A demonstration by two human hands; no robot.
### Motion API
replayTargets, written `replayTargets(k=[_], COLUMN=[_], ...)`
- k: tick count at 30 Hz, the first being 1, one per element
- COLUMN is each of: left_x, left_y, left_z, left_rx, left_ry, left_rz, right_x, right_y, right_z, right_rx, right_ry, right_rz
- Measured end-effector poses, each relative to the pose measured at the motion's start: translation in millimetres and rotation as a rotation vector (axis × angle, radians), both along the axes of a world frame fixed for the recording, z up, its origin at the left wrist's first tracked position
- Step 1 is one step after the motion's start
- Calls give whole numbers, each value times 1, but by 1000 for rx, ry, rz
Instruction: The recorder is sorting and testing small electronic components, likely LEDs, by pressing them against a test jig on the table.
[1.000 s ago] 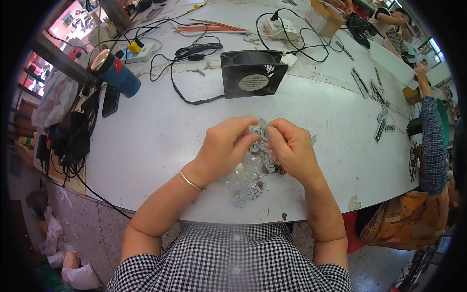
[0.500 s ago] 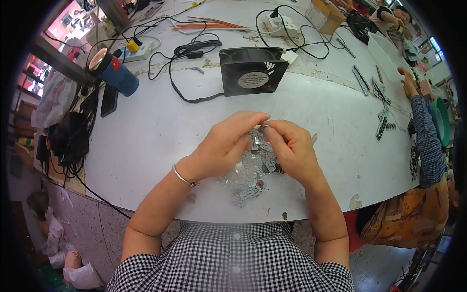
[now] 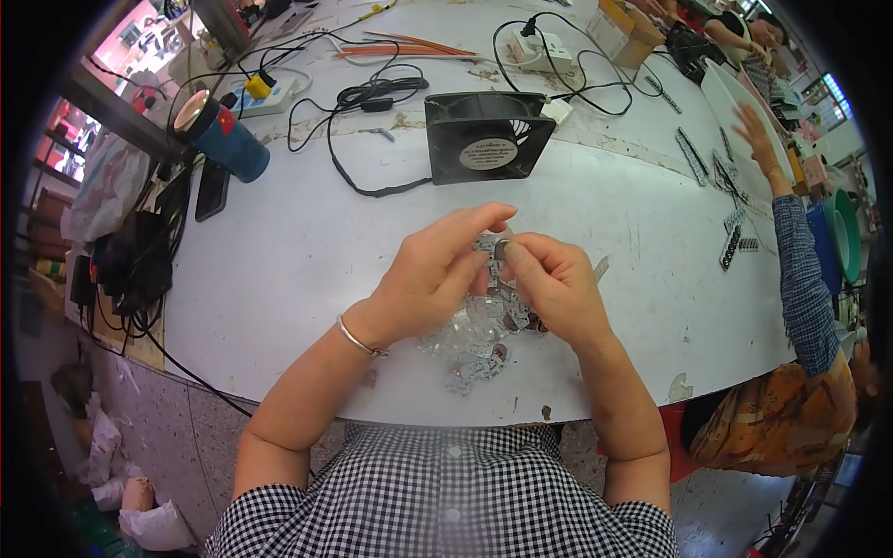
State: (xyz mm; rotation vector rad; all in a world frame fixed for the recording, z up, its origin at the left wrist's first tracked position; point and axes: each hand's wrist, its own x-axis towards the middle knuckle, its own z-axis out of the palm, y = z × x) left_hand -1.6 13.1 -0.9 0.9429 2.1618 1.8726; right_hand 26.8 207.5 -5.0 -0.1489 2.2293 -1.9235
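Observation:
My left hand (image 3: 437,270), with a bracelet on its wrist, is curled over the middle of the white table. Its index finger reaches out above the thumb; part of a pale patterned piece shows in the gap, and what the palm holds is hidden. Close by on its right, my right hand (image 3: 560,284) pinches a small dark grey flat piece (image 3: 502,249) between thumb and index finger. Under both hands lies a loose pile of small pale patterned pieces (image 3: 479,369) with some brown bits. Shiny clear plastic (image 3: 462,333) lies among them.
Beyond my hands stands a black box fan (image 3: 484,139) with its cable. A blue tumbler (image 3: 228,139) and a phone (image 3: 212,191) are at left. Power strips (image 3: 535,51) and cords lie farther back. At right, a co-worker's arm (image 3: 805,279) reaches over metal strips (image 3: 691,156).
My fingertips have shifted slightly, and the grey piece in my right hand shows more plainly. The co-worker's hand at right has lifted away and spread its fingers.

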Motion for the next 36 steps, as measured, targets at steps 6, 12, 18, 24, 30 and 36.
replayTargets(k=[6, 12, 18, 24, 30, 36], left_x=[1, 2, 4, -9, -9, -10], left_y=[0, 3, 6, -1, -4, -5], left_z=[2, -4, -6, -15, -10, -9], left_rx=[-7, 5, -7, -166, -266, -281], left_ry=[-37, -61, -50, 394, 590, 624], left_rz=[-3, -13, 8, 129, 142, 146], right_x=[2, 1, 1, 0, -2, -2], right_y=[-9, -11, -10, -2, 0, -1], right_z=[-1, -2, 0, 4, 5, 5], right_rx=[-59, 23, 192, 285, 336, 347], right_ry=[78, 139, 343, 326, 351, 392], right_rz=[-47, -12, -54, -80, -34, -25])
